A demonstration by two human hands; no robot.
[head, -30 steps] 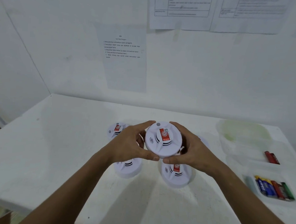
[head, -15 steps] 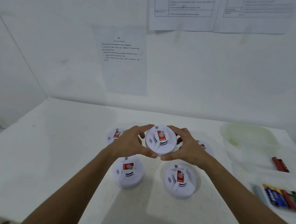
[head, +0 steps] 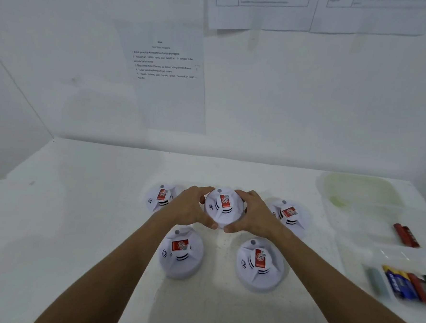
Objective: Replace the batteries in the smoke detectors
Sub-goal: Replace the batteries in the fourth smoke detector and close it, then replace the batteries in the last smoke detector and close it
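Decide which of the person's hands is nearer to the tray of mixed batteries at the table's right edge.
Right. The right hand grips the middle smoke detector on the side facing the battery tray; the left hand grips its far side.

Both bare forearms reach forward from lower frame corners, converging toward centre. Left hand (head: 190, 207) curls round left side of smoke detector (head: 223, 207), thumb near, fingers over far edge. Right hand (head: 253, 215) mirrors on right side, thumb near, fingers wrapped over far rim. Thumb tips nearly meet at near edge.
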